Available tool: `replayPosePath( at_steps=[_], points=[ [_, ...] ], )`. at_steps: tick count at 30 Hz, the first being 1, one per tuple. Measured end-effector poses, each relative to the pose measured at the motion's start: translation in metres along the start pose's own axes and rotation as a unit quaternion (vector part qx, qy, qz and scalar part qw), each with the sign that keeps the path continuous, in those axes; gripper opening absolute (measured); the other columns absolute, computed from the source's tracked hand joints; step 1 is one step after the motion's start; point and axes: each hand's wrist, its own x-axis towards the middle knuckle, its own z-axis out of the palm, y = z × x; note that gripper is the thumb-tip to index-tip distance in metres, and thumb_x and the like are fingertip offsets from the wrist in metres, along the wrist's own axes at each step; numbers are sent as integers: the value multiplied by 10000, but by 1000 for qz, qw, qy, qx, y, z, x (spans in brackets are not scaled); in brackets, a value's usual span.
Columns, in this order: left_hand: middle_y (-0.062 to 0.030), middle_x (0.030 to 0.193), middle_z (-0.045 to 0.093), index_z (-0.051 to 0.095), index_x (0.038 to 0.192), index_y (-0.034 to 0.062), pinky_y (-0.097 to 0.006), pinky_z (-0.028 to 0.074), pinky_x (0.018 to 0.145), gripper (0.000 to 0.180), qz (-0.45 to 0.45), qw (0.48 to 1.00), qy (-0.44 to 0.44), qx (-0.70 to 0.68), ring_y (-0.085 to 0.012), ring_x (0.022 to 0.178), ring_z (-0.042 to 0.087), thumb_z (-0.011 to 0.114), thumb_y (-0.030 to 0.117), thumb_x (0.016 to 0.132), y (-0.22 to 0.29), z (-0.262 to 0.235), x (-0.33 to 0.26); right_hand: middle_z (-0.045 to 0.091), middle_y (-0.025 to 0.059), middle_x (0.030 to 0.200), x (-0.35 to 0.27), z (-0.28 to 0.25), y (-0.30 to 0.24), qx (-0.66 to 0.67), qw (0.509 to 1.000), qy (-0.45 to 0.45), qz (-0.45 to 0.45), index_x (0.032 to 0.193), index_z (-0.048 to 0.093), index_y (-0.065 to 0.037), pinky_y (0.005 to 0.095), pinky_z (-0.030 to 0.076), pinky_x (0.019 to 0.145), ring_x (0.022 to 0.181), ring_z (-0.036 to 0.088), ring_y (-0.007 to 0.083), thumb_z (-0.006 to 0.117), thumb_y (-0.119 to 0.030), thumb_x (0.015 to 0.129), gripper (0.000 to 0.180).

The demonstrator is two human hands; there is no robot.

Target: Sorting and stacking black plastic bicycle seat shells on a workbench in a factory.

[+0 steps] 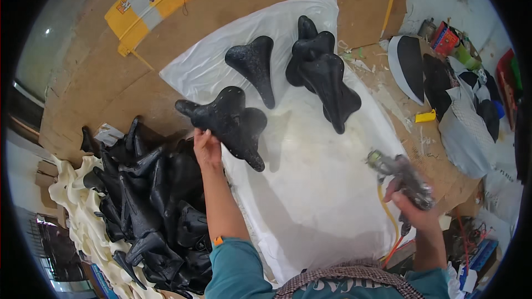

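Note:
My left hand [208, 147] pinches the edge of a black bicycle saddle cover [224, 119] at the left side of the white sheet. It seems to lie crosswise on another of the same shape. My right hand [415, 210] is wrapped round a metal spray gun [413, 185] over the sheet's right side, blurred by motion. The gun's nozzle points left. A yellow hose [388, 210] and an orange hose [394, 252] run down from it. Farther off lie a single black saddle cover [255, 66] and a pile of several black saddle covers [324, 75].
The white plastic sheet [310, 205] covers the table's middle. A heap of black saddle covers [149, 188] and cream saddle pads [75, 194] stands at left. Yellow cardboard [144, 8] lies at the far edge. Bags and scraps [471, 127] crowd the right, beside a yellow piece [425, 117].

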Motion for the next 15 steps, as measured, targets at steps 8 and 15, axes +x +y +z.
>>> replayPosePath(
  at_steps=[8,15],
  points=[
    [-102,1125,579,509,1138,25,-411,375,918,441,-146,988,-57,13,-259,1042,529,579,16,703,-109,27,94,587,20,825,-6,9,47,1,988,-52,142,1209,465,39,239,456,708,759,551,88,675,-76,745,522],
    [-78,879,615,571,922,15,-309,487,694,299,-169,979,12,115,-192,760,599,622,-79,643,-117,100,40,571,44,825,-21,-11,58,-21,985,-81,154,1196,452,39,269,487,717,763,565,115,647,-31,744,497]
  ],
)
